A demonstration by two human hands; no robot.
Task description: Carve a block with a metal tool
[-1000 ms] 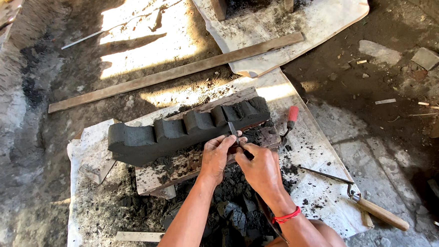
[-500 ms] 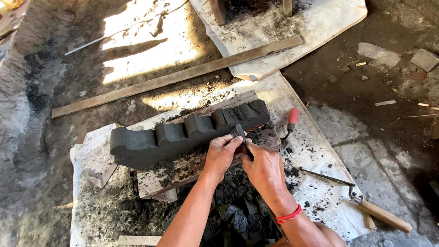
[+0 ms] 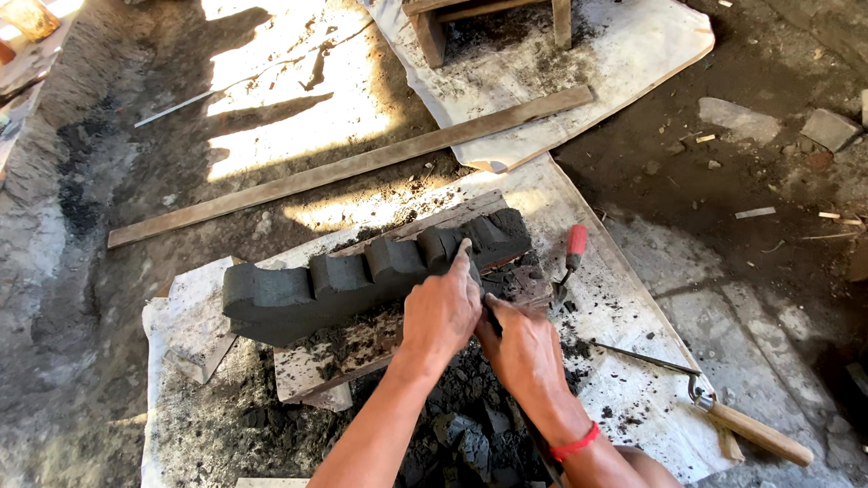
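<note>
A long dark grey moulded block [image 3: 353,274] with scalloped ridges lies on a wooden board [image 3: 435,224] over white sheeting. My left hand [image 3: 442,309] presses on the block's near face, fingers closed around a thin tool whose tip shows at the block's top edge. My right hand [image 3: 522,353], with a red band at the wrist, sits just right of it and grips a dark slim tool against the block. Dark crumbs [image 3: 464,424] lie heaped below my hands.
A red-handled tool [image 3: 572,256] rests right of the block. A wooden-handled metal tool [image 3: 732,418] lies at the lower right. A long wooden plank [image 3: 349,165] crosses behind the block. A wooden frame [image 3: 491,9] stands on sheeting at the top. Stone rubble [image 3: 831,126] litters the right.
Both hands stay at the block's near face with only slight shifts. The view has tilted a little, so the block sits marginally lower in frame.
</note>
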